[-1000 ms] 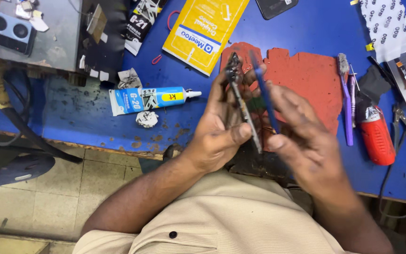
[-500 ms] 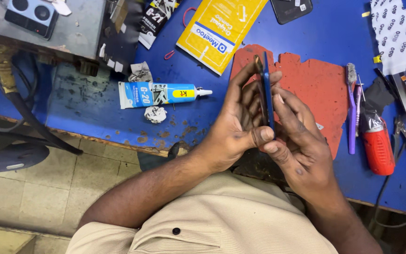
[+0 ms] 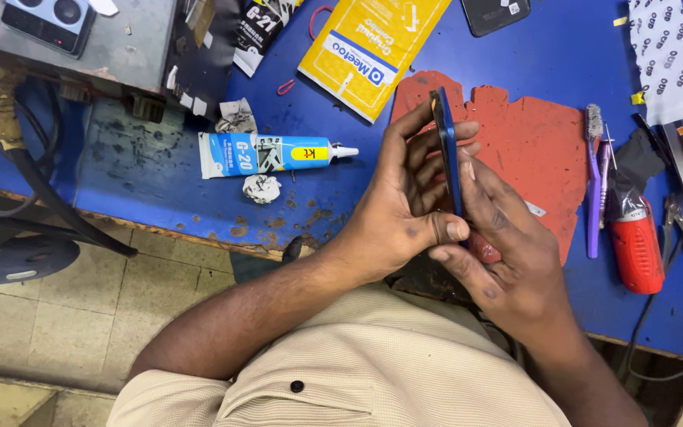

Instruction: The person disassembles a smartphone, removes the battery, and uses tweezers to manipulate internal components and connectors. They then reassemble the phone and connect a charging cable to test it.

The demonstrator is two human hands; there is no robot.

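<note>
Both hands' grip (image 3: 456, 229) on blue phone (image 3: 446, 150)

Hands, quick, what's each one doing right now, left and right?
Left hand: closed on the blue phone, held on edge above the red mat.
Right hand: closed on the same phone, fingers pressed flat against its other side.

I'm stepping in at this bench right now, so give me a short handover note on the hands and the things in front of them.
Left hand: wrapped around the blue phone, thumb at its lower end.
Right hand: pressed against the phone's other side, fingers flat.
Phone: held on edge between both hands, above the red mat.
Nearby on the blue bench: glue tube, purple brush, red tool.
Done or left: the phone is shut between the palms; whether any seam is still unpressed is not visible.
</note>
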